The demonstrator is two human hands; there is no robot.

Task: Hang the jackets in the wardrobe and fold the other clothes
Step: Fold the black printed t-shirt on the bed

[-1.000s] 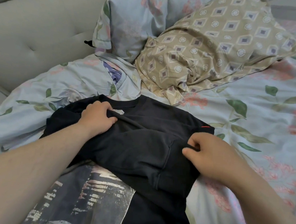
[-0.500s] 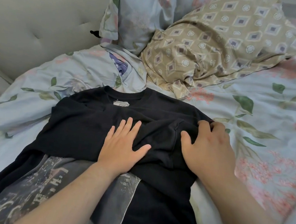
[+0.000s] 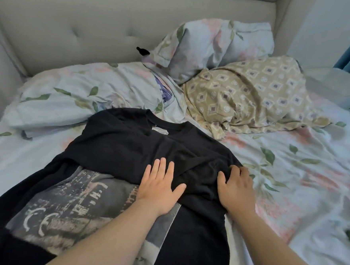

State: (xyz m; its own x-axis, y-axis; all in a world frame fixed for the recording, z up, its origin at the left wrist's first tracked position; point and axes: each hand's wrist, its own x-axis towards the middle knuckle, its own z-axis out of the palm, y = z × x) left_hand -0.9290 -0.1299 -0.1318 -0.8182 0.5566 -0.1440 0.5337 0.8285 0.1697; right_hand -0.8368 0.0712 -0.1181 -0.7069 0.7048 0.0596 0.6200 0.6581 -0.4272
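The black T-shirt was laid on the bed, collar toward the headboard. Its upper part was doubled down over the printed graphic, and the neck label was exposed. The left hand was spread flat, fingers straight, on the folded layer near its lower edge. The right hand was set apart from it, on the bunched cloth at the shirt's right side, with its fingers a little bent. Whether cloth was pinched beneath them could not be told.

The step in hand was judged to be the flattening of a fold, with the folding of this shirt not yet half done. To do it well, the ridge of wrinkles between the hands would need to be smoothed outward, from the middle toward the right edge. Meanwhile the layer should be pinned by the flat left palm so that it was not dragged along. The gathered right side should be squared before any further fold was made, and the wider, looser left side brought in to match. Light, sweeping pressure was called for, since thin jersey would be stretched or creased anew by a hard push, and the soft bedding beneath would give. A beige patterned cloth and a floral pillow lay beyond, apart from the shirt.
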